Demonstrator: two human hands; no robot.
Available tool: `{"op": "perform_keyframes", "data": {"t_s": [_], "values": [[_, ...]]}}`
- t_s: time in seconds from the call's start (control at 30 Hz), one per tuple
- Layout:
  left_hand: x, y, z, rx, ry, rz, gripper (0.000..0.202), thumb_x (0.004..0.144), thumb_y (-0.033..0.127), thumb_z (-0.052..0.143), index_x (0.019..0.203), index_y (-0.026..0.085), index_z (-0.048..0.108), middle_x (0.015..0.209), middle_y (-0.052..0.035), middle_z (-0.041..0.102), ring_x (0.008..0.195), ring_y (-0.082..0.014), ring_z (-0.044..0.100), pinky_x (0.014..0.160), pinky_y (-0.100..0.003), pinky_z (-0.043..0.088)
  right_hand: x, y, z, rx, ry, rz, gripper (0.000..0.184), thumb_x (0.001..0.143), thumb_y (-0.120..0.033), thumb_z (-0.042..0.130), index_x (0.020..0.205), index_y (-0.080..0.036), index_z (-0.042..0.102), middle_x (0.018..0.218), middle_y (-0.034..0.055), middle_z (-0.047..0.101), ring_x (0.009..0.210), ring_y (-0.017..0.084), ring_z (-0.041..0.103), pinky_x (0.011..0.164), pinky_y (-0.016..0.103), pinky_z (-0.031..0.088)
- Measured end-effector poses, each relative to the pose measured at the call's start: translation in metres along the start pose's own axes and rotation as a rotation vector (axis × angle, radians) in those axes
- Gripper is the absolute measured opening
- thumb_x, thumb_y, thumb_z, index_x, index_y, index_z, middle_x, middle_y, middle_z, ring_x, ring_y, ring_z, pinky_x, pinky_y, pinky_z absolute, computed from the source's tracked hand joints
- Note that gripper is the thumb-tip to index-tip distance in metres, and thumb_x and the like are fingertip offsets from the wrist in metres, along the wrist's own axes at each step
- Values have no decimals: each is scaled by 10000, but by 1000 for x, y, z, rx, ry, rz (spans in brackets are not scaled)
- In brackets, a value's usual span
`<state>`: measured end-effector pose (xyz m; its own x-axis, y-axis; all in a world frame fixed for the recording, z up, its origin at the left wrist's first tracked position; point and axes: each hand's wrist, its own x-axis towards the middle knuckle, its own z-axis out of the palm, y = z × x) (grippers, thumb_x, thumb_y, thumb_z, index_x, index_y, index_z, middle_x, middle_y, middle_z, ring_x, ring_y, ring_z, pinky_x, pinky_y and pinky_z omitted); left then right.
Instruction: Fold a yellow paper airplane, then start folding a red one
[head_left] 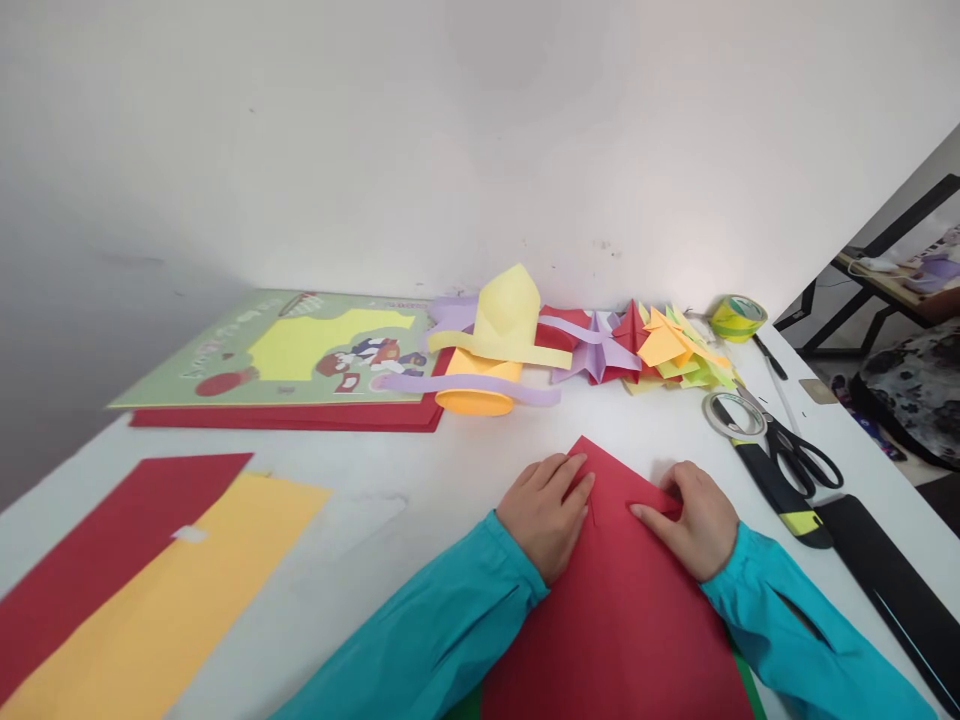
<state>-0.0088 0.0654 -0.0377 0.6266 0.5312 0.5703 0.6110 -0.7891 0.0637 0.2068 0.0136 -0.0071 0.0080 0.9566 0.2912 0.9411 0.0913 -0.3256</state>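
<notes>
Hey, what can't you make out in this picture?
All in the head view:
Central red sheet: near end cut off by the bottom edge.
Green layer: mostly hidden beneath that sheet.
Lettering on the pale green pack: too small to read.
Person at right: cut off by the edge.

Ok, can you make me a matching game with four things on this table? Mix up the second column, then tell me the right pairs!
Things:
1. Pointed red paper
2. Scissors
3. Yellow tape roll
4. Green printed sheet

Clues:
A. Black handles
B. Lying on a red layer
C. Touched by the left hand and the right hand
D. At the back right

Right pairs: 1-C, 2-A, 3-D, 4-B
</notes>
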Motion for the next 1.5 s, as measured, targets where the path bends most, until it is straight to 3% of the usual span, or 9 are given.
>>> {"op": "perform_keyframes", "data": {"t_s": [0.13,0.33,0.53,0.7,0.83,1.0,1.27,1.4,1.5], "values": [[2,0,-1,-29,-1,30,317,881,198,407,1062,121,656,1161,-153,627,1049,-298,534,840,-445,504,-1,0,1,26,-19,89,330,820,-543,523,777,-217,514,574,-25,531,511,155,514,496,261,370],[4,0,-4,-33,-56,13,327,879,257,424,1087,114,633,1171,-160,624,1041,-295,540,846,-444,492,-3,2,4,-58,-34,37,289,854,-492,480,776,-221,544,539,-30,518,493,156,515,494,259,344],[11,-8,-5,-60,-191,23,442,898,345,411,1227,83,547,1272,-183,563,1062,-301,524,895,-451,448,-8,-4,5,-4,86,12,295,883,-441,492,688,-221,519,597,-6,558,579,157,543,543,259,396],[13,-10,-3,-36,-194,2,377,881,340,454,1152,115,590,1320,-185,530,987,-292,529,831,-459,463,-14,-18,1,-88,191,-176,228,922,-252,445,754,-209,594,680,33,644,627,170,597,606,294,457],[11,-6,-3,5,-168,10,389,905,330,406,1167,107,586,1320,-193,529,1058,-312,507,846,-460,454,-24,-29,-4,-126,285,-397,294,894,-96,440,1077,-200,645,980,91,726,866,218,677,747,355,525],[13,-5,-6,19,-135,27,403,922,306,359,1157,87,601,1286,-196,555,1083,-305,504,860,-440,454,-33,-36,-11,-119,193,-566,470,917,-85,400,1371,-181,478,1109,98,699,917,265,692,753,420,562],[15,-5,-10,-2,-121,19,385,903,279,389,1155,79,601,1340,-194,512,1126,-312,502,882,-436,459,-44,-40,-4,-114,135,-545,547,942,-105,383,1476,-153,275,1210,98,639,1047,251,658,825,354,605],[15,-7,-8,-1,-100,71,385,916,262,368,1159,77,602,1304,-151,563,1098,-285,532,883,-408,460,-45,-44,-9,-57,109,-531,521,909,-118,449,1427,-139,391,1214,119,640,1083,270,637,816,360,611],[14,-8,-7,-21,-82,63,384,915,274,376,1144,67,606,1284,-163,577,1100,-290,536,881,-412,459,-38,-45,-29,170,36,-464,438,878,-251,552,1312,-198,547,1195,109,655,1104,279,620,833,385,604]]}}
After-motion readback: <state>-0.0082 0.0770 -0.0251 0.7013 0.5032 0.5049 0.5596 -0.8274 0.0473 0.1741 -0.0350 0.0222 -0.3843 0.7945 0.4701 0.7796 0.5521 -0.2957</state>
